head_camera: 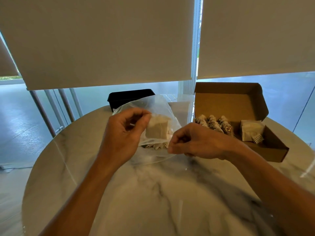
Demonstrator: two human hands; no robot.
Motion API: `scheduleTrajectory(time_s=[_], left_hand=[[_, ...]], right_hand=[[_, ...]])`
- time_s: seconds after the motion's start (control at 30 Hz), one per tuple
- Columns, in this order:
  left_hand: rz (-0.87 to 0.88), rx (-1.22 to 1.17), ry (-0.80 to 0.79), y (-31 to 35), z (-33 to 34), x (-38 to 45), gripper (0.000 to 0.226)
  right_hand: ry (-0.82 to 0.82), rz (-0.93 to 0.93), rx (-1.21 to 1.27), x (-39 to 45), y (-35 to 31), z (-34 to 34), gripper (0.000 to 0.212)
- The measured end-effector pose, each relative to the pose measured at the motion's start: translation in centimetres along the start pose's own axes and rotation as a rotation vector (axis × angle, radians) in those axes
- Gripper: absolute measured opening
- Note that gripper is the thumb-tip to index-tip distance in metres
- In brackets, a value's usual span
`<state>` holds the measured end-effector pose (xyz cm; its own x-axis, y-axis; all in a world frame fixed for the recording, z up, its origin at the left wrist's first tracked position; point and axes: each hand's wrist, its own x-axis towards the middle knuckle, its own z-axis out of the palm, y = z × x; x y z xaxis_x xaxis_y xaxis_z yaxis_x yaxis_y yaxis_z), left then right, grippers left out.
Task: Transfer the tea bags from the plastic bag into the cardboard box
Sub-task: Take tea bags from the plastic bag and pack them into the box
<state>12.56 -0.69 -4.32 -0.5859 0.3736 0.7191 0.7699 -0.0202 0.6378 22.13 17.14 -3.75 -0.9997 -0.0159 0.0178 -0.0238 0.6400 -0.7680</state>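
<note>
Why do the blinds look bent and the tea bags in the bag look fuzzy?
Head view: the wide lens curves the blinds near the edges; the plastic bag is cloudy, softening the tea bags inside; daylight from behind leaves both hands dim.

The round marble-topped table (153, 193) showed off-white stone run through with grey veining — darker smudges toward the near right. The crumpled clear plastic bag (158, 106) was see-through with a milky haze, and the square paper tea bags (158, 132) inside it read pale beige. The open corrugated cardboard box (238, 103) was plain kraft brown, holding cream-and-dark speckled tea bags. Behind — a glossy black rectangular tray (129, 96) and flat beige roller blinds (102, 40).
</note>
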Motion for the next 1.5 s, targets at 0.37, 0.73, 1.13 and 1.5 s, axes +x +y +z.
scheduleTrajectory(time_s=[0.37,0.73,1.13,1.5], left_hand=[[0.005,0.005,0.234,0.3,-0.8,0.4,0.019],[0.014,-0.023,0.36,0.5,-1.3,0.6,0.014],[-0.046,0.147,0.23,-0.7,-1.3,0.5,0.015],[-0.125,0.103,0.006,-1.0,1.2,-0.5,0.008]], right_hand=[[0.101,0.005,-0.064,-0.4,-0.1,-1.0,0.026],[0.009,-0.05,-0.078,0.6,-1.2,2.7,0.017],[0.412,-0.078,0.097,-0.3,-0.4,-2.0,0.017],[0.415,-0.12,0.088,-0.3,-1.0,-1.3,0.012]])
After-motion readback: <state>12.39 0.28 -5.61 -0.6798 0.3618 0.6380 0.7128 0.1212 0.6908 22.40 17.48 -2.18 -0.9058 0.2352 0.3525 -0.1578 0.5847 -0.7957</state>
